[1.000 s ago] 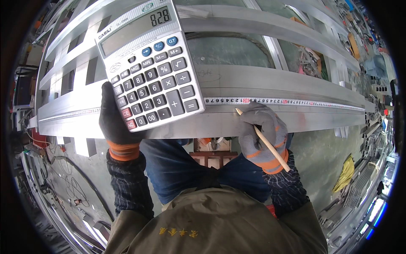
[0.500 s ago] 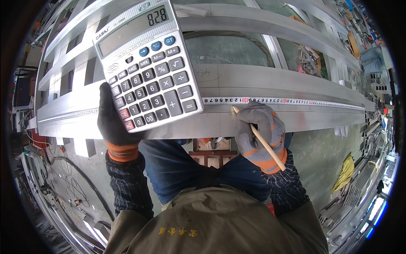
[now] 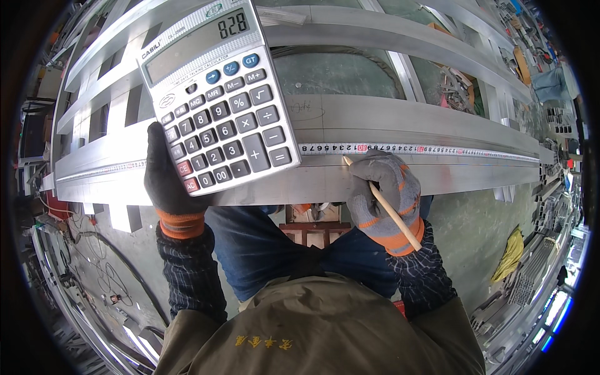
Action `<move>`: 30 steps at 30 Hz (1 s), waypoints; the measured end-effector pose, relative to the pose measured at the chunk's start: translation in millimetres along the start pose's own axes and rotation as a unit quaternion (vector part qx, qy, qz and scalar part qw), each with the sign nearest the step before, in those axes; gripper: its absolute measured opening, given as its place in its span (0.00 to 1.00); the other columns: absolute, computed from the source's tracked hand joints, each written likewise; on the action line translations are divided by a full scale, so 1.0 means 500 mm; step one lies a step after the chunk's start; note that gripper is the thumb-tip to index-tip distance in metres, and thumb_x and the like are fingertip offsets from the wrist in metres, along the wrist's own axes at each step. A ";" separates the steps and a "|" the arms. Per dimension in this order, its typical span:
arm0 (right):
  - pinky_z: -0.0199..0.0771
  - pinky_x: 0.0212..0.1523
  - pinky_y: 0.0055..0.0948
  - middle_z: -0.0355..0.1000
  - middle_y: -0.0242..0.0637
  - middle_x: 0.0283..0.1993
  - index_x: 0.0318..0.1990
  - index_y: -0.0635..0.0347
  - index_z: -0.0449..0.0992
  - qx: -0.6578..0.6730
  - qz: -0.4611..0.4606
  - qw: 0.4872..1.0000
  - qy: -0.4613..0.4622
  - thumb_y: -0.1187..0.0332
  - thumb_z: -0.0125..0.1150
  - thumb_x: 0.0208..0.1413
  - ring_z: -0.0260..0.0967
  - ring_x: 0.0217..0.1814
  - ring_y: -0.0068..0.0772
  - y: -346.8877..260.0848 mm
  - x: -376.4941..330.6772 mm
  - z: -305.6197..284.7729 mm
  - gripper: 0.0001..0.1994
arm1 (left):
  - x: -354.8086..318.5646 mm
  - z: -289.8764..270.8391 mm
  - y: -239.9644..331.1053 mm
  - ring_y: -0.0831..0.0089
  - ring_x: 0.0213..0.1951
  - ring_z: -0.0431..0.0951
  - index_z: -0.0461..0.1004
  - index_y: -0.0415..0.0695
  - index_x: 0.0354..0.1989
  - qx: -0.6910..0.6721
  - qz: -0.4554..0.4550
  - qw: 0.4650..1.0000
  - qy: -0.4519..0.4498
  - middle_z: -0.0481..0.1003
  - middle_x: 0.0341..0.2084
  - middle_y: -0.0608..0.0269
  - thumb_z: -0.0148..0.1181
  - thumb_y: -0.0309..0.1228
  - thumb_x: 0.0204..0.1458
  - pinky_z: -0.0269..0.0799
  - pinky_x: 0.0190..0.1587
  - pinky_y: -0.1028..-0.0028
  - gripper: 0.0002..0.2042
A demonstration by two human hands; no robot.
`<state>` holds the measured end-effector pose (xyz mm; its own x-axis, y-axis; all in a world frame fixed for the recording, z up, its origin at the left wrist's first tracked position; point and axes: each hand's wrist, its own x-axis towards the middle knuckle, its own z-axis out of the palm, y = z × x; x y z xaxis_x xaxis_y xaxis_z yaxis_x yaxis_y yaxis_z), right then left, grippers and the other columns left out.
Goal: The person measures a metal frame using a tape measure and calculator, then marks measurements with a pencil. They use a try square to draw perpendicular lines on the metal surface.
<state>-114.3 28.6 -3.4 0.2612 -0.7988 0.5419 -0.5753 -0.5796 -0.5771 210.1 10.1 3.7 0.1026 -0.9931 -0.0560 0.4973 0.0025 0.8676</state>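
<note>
The gloved left hand [image 3: 166, 181] grasps a desktop calculator [image 3: 253, 178] by its lower-left corner, thumb running up the side, tilting it above a long metal profile [image 3: 325, 185]. The right hand [image 3: 386, 190], fingers curled inward, grasps a wooden pencil [image 3: 395, 215] slantwise; its tip points up-left, just beside the measuring tape [image 3: 322, 149] lying along the profile. Whether the tip touches metal, I cannot tell.

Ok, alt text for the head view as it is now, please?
A dark-gloved left hand holds a silver, dark-keyed rectangular calculator, while a grey-and-orange-gloved right hand grips a pale wooden pencil. Its tip is close to a white measuring tape running along a flat silver metal bar.
</note>
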 end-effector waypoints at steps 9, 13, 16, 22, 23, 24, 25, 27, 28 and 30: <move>0.79 0.38 0.40 0.77 0.43 0.33 0.39 0.60 0.76 0.042 0.002 0.999 0.013 0.76 0.66 0.46 0.77 0.33 0.46 -0.003 0.006 -0.004 0.11 | 0.001 0.003 0.007 0.64 0.49 0.86 0.60 0.29 0.67 -0.025 -0.019 0.999 0.014 0.80 0.52 0.46 0.37 0.41 0.75 0.87 0.51 0.68 0.25; 0.78 0.37 0.40 0.77 0.42 0.33 0.39 0.59 0.76 0.025 -0.005 1.000 0.011 0.74 0.66 0.45 0.76 0.31 0.46 0.000 0.005 -0.002 0.12 | 0.001 -0.015 -0.008 0.64 0.50 0.85 0.61 0.30 0.66 0.064 0.011 0.997 0.041 0.80 0.53 0.46 0.39 0.42 0.75 0.86 0.52 0.68 0.26; 0.78 0.37 0.40 0.78 0.42 0.34 0.38 0.59 0.76 0.021 -0.012 1.000 0.006 0.75 0.66 0.45 0.76 0.31 0.47 -0.001 0.010 -0.002 0.11 | 0.004 -0.029 -0.015 0.64 0.51 0.85 0.60 0.30 0.68 0.018 -0.011 0.999 0.050 0.79 0.54 0.46 0.41 0.40 0.75 0.86 0.53 0.69 0.25; 0.82 0.41 0.40 0.78 0.45 0.36 0.38 0.60 0.76 0.057 0.066 0.994 0.066 0.78 0.66 0.47 0.79 0.36 0.47 -0.004 -0.021 -0.007 0.10 | 0.005 -0.044 -0.027 0.65 0.52 0.84 0.57 0.33 0.71 0.061 -0.005 0.996 0.065 0.78 0.55 0.47 0.44 0.36 0.74 0.84 0.55 0.68 0.24; 0.82 0.41 0.38 0.78 0.45 0.37 0.39 0.60 0.76 0.092 0.115 0.989 0.035 0.79 0.65 0.50 0.80 0.37 0.45 -0.004 -0.030 -0.016 0.08 | 0.006 -0.047 -0.031 0.65 0.52 0.84 0.57 0.32 0.70 0.056 -0.005 0.996 0.075 0.78 0.55 0.47 0.44 0.37 0.74 0.84 0.55 0.67 0.24; 0.82 0.40 0.37 0.78 0.45 0.37 0.39 0.60 0.76 0.116 0.121 0.985 0.039 0.79 0.64 0.52 0.80 0.36 0.43 -0.003 -0.030 -0.013 0.08 | 0.007 -0.049 -0.033 0.65 0.52 0.84 0.58 0.32 0.70 0.051 -0.005 0.995 0.085 0.78 0.55 0.48 0.44 0.38 0.74 0.84 0.55 0.67 0.25; 0.82 0.39 0.36 0.78 0.45 0.37 0.39 0.60 0.76 0.140 0.128 0.981 0.043 0.79 0.64 0.53 0.80 0.36 0.42 0.001 -0.030 -0.008 0.07 | 0.005 -0.049 -0.032 0.65 0.52 0.84 0.58 0.32 0.70 0.039 -0.001 0.997 0.070 0.78 0.55 0.48 0.45 0.39 0.74 0.84 0.55 0.67 0.25; 0.78 0.36 0.30 0.77 0.42 0.35 0.39 0.62 0.75 0.151 0.121 0.980 0.052 0.81 0.59 0.55 0.76 0.33 0.34 -0.002 -0.023 -0.007 0.06 | 0.002 -0.034 -0.025 0.65 0.52 0.84 0.59 0.32 0.69 0.011 0.010 1.000 0.015 0.78 0.55 0.48 0.46 0.40 0.73 0.84 0.55 0.67 0.25; 0.75 0.33 0.26 0.76 0.39 0.32 0.40 0.62 0.74 0.138 0.108 0.983 0.056 0.84 0.55 0.57 0.73 0.31 0.27 -0.009 -0.017 -0.011 0.07 | -0.001 -0.028 -0.022 0.65 0.52 0.84 0.59 0.31 0.69 -0.006 0.017 1.000 -0.025 0.78 0.55 0.47 0.46 0.40 0.73 0.84 0.55 0.67 0.26; 0.70 0.29 0.22 0.74 0.35 0.29 0.40 0.64 0.72 0.122 0.092 0.986 0.065 0.86 0.50 0.58 0.68 0.27 0.19 -0.017 -0.008 -0.010 0.08 | 0.003 -0.044 -0.024 0.59 0.57 0.80 0.59 0.34 0.71 0.146 0.035 0.989 -0.009 0.76 0.60 0.46 0.41 0.46 0.74 0.81 0.59 0.60 0.29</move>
<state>-114.4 37.3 2.7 0.0585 -0.8762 0.4784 -0.3961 -0.4602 -0.7946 222.9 10.9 -17.7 0.1121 -0.9936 0.0153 0.2202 0.0398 0.9746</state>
